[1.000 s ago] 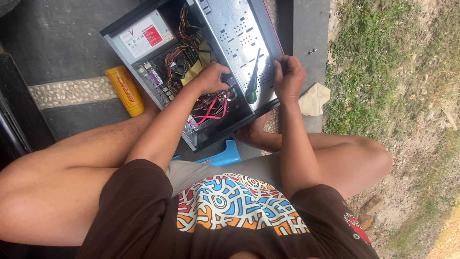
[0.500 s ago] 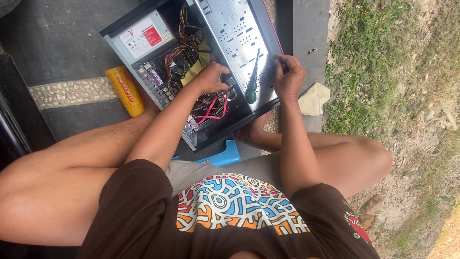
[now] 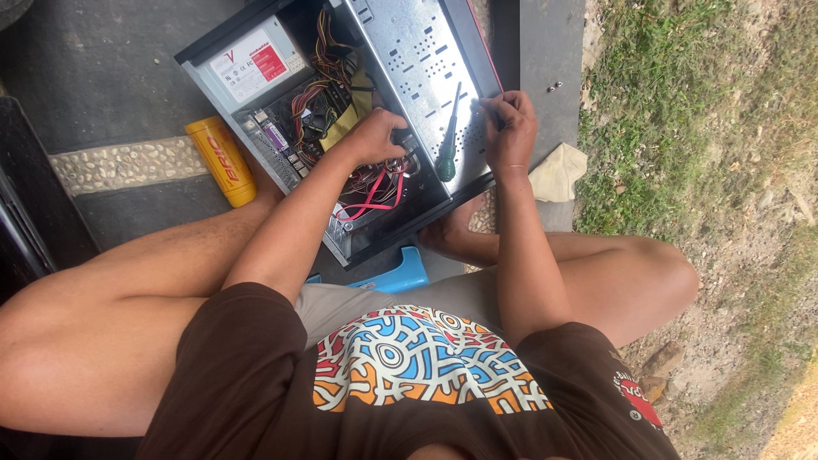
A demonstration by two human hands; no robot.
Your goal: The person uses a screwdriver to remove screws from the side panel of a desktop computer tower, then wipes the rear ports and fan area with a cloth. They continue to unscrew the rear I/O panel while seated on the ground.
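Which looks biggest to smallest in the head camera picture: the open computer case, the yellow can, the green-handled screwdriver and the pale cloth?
1. Open computer case, by far.
2. Yellow can.
3. Pale cloth and green-handled screwdriver: the cloth covers more area, the screwdriver is longer but thin, so these two are unsure.

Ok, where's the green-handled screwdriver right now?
In the head view, the screwdriver lies on the computer case's perforated metal panel, between the left hand and right hand, held by neither.
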